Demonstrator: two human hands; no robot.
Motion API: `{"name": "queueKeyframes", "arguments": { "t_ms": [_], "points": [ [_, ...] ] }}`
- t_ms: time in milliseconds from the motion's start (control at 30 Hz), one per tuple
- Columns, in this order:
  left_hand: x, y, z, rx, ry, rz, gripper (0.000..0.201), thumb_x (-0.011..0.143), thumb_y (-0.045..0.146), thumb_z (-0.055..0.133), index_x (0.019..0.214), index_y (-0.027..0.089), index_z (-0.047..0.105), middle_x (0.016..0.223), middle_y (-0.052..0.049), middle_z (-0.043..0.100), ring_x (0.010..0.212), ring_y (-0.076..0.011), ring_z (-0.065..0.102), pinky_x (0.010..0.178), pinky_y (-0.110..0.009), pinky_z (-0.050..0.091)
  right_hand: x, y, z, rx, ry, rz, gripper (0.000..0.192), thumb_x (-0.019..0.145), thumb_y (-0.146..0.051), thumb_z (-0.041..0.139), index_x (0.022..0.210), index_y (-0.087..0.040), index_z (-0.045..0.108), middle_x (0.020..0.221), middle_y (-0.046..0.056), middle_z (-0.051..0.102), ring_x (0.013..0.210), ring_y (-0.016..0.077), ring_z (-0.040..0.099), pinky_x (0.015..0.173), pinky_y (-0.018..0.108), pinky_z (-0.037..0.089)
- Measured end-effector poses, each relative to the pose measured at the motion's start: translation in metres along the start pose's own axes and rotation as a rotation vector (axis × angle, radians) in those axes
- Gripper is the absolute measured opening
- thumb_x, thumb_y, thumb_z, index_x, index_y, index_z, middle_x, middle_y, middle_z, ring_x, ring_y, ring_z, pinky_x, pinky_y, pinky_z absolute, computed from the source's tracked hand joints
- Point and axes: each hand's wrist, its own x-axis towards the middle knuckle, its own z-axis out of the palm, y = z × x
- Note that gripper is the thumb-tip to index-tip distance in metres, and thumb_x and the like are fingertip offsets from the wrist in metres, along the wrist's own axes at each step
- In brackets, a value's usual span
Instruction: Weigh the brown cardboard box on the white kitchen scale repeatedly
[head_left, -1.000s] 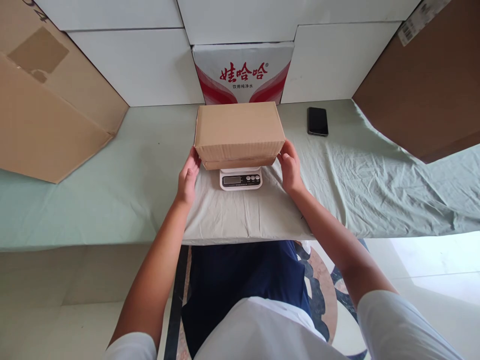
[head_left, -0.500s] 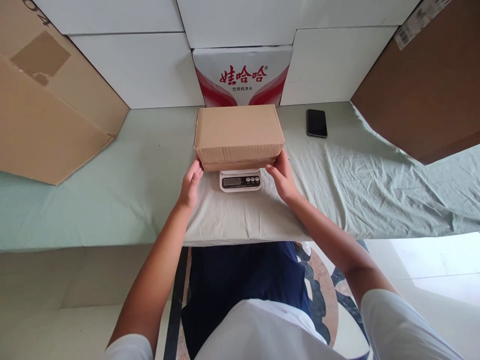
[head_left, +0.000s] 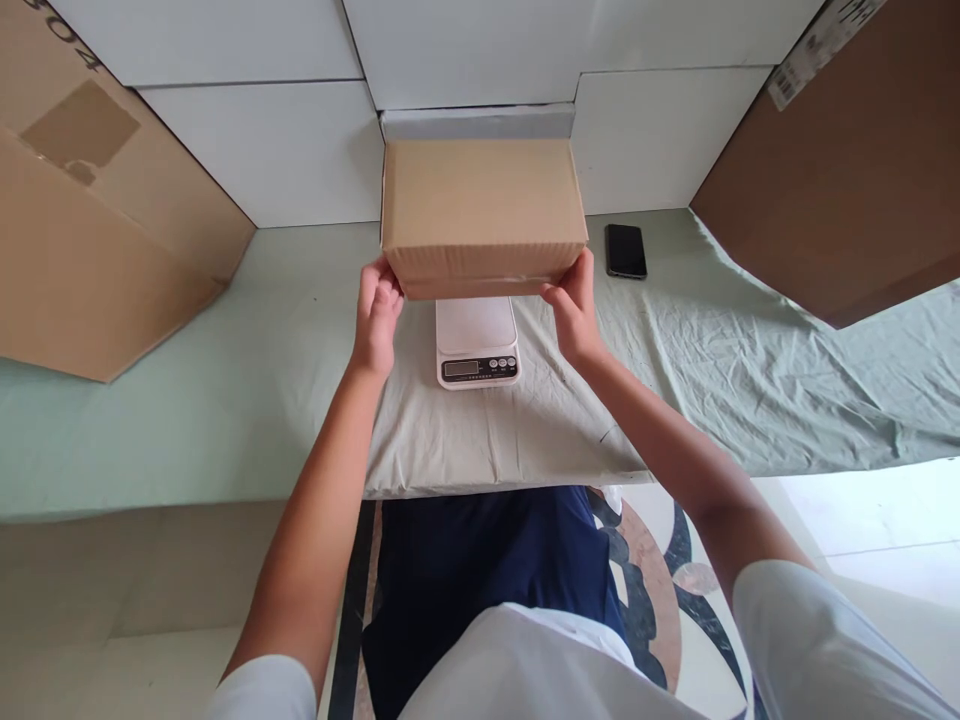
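A brown cardboard box [head_left: 484, 195] is held up between my two hands, above and behind a white kitchen scale [head_left: 477, 330]. My left hand [head_left: 377, 315] grips the box's lower left corner, its fingertips partly hidden beneath. At the lower right corner my right hand [head_left: 574, 305] is closed on it, thumb at the front and other fingers tucked behind. The scale's dark display and buttons face me, and the front of its weighing plate is bare. The box hides the plate's back edge.
Green cloth [head_left: 300, 400] covers the table. A black phone [head_left: 625, 251] lies on the right. Large cardboard panels stand at the left [head_left: 127, 220] and right [head_left: 847, 170]. Behind are white panels [head_left: 262, 150] and a grey carton [head_left: 480, 122], mostly hidden by the box.
Both hands have raised the cardboard box off the scale and away from me. More of the scale's plate now shows, and the carton's red print behind is covered.
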Motion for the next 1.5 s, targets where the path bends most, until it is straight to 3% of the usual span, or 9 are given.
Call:
{"name": "queueKeyframes", "arguments": {
  "t_ms": [167,367,700,800,900,1067,1200,1367,1500],
  "points": [
    [0.054,-0.047,-0.001,-0.062,0.089,-0.027,0.082,0.078,0.094,0.049,0.135,0.037,0.057,0.163,-0.003,0.051,0.163,-0.0309,0.032,0.135,-0.053,0.023,0.058,0.047,0.016,-0.043,0.044,-0.047,0.078,0.08,-0.081,0.059,0.142,-0.039,0.039,0.152,0.002,0.045,0.16,0.0361,0.03,0.134,0.061,0.029],
    [0.059,-0.09,0.008,-0.123,0.292,-0.171,0.08,0.08,0.093,0.047,0.131,0.033,0.058,0.166,-0.005,0.048,0.161,-0.0233,0.036,0.134,-0.042,0.026,0.07,0.093,0.036,-0.022,0.127,0.066,0.075,0.078,-0.071,0.063,0.132,-0.025,0.038,0.146,0.012,0.049,0.149,0.0322,0.042,0.133,0.056,0.031],
    [0.061,-0.103,0.001,-0.147,0.314,-0.347,0.079,0.09,0.087,0.033,0.139,0.031,0.059,0.165,-0.007,0.051,0.16,-0.0249,0.04,0.132,-0.045,0.031,0.055,0.107,0.031,0.02,0.176,0.234,0.07,0.075,-0.06,0.065,0.13,-0.026,0.039,0.151,0.013,0.049,0.146,0.0282,0.047,0.132,0.052,0.033],
    [0.06,-0.1,-0.02,-0.118,0.371,-0.355,0.086,0.089,0.089,0.024,0.147,0.034,0.055,0.173,-0.002,0.039,0.166,-0.0235,0.023,0.136,-0.044,0.021,0.061,0.114,0.018,0.087,0.278,0.262,0.082,0.076,-0.062,0.062,0.143,-0.027,0.031,0.162,0.012,0.039,0.159,0.0274,0.035,0.135,0.053,0.027],
    [0.057,-0.099,-0.052,-0.105,0.365,-0.297,0.097,0.091,0.089,0.009,0.156,0.028,0.045,0.177,0.001,0.03,0.168,-0.0246,0.004,0.138,-0.048,0.011,0.066,0.121,-0.001,0.12,0.372,0.319,0.088,0.077,-0.064,0.056,0.151,-0.028,0.025,0.168,0.011,0.033,0.165,0.0253,0.027,0.136,0.056,0.02],
    [0.058,-0.108,-0.082,-0.14,0.324,-0.246,0.093,0.087,0.092,0.008,0.148,0.04,0.055,0.173,0.013,0.035,0.166,-0.0213,-0.009,0.138,-0.048,0.007,0.066,0.126,-0.017,0.047,0.383,0.355,0.093,0.076,-0.072,0.046,0.156,-0.028,0.027,0.166,0.013,0.037,0.165,0.0249,0.029,0.135,0.057,0.025],
    [0.06,-0.116,-0.075,-0.075,0.25,-0.249,0.097,0.087,0.092,0.005,0.151,0.037,0.053,0.174,0.012,0.035,0.166,-0.0222,-0.01,0.138,-0.049,0.006,0.064,0.123,-0.01,0.068,0.369,0.365,0.095,0.072,-0.068,0.05,0.153,-0.024,0.029,0.166,0.014,0.037,0.163,0.0247,0.033,0.136,0.051,0.025],
    [0.061,-0.115,-0.057,-0.112,0.331,-0.313,0.089,0.087,0.093,0.021,0.146,0.036,0.057,0.174,0.007,0.036,0.169,-0.0261,0.006,0.138,-0.05,0.011,0.062,0.122,-0.003,0.093,0.285,0.336,0.081,0.074,-0.067,0.056,0.146,-0.036,0.036,0.163,0.004,0.043,0.162,0.024,0.032,0.136,0.053,0.023],
    [0.061,-0.109,-0.048,-0.121,0.349,-0.348,0.084,0.092,0.088,0.021,0.146,0.034,0.057,0.174,0.005,0.037,0.169,-0.0241,0.01,0.138,-0.048,0.014,0.06,0.124,0.001,0.09,0.227,0.316,0.082,0.074,-0.071,0.059,0.144,-0.035,0.038,0.163,0.005,0.043,0.16,0.0272,0.035,0.135,0.055,0.025]
  ]
}}
